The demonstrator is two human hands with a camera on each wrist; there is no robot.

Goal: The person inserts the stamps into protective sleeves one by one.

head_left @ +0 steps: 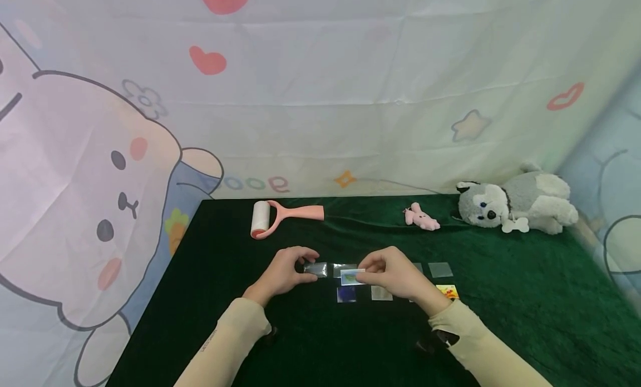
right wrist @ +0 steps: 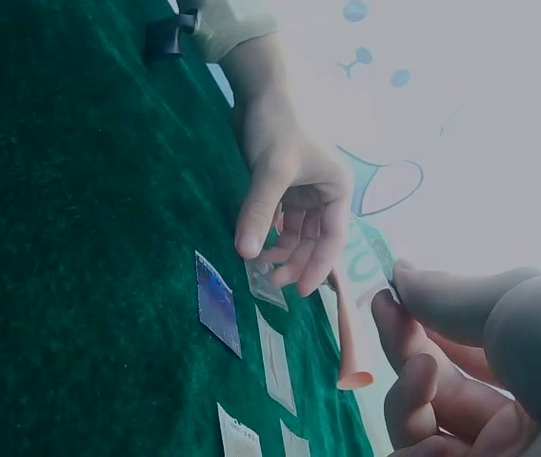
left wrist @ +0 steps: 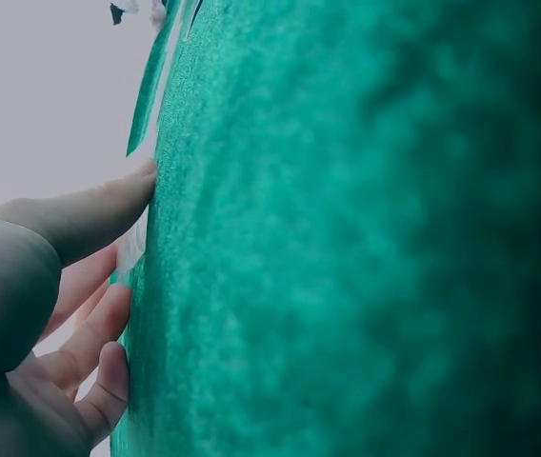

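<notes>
My left hand (head_left: 285,270) (left wrist: 70,286) (right wrist: 294,190) holds a small clear packet (head_left: 317,269) (right wrist: 267,283) against the green cloth, thumb at its near edge and fingers at the far edge. To its right my right hand (head_left: 393,273) (right wrist: 470,352) pinches a small printed card (head_left: 350,277) (right wrist: 361,262) by one end, raised above the cloth. Behind that card lies another clear packet (head_left: 343,269) (right wrist: 275,362). A dark blue packet (head_left: 346,294) (right wrist: 217,305) lies just in front of the row, with a pale packet (head_left: 381,293) (right wrist: 239,438) beside it.
At the back left lies a pink-handled lint roller (head_left: 300,212). A small pink toy (head_left: 422,217) and a grey-and-white plush dog (head_left: 531,203) lie at the back right. Right of my right hand are a clear packet (head_left: 440,270) and a yellow-red one (head_left: 448,291).
</notes>
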